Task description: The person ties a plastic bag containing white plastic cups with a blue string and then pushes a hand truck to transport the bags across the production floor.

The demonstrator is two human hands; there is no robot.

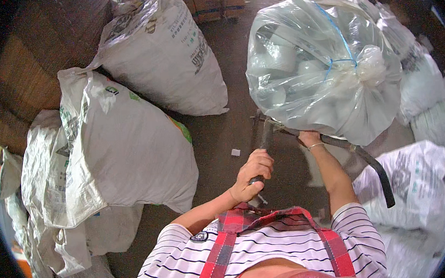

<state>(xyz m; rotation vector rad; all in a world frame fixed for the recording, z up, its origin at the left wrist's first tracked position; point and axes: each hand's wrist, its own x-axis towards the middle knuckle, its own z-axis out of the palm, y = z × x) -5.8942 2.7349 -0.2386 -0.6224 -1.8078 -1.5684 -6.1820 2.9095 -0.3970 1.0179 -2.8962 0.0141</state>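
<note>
My left hand (254, 173) is closed around the dark grip of a metal handle (265, 138) in front of my chest. My right hand (310, 137) is on a dark padded bar (333, 142), partly hidden beneath a large clear plastic bag (318, 70). Whitish rounded items show through the bag, and blue string ties its gathered neck. The padded bar curves down to the right, past my right forearm. The handle and bar look like parts of a hand cart; its base is hidden under the bag.
Stuffed white woven sacks stand on the left (134, 145) and beyond them (170, 57). More white sacks lie on the right (411, 184). A small white scrap (236, 152) lies on the dark floor (215, 139). Brown stacked material (57, 46) rises at the upper left.
</note>
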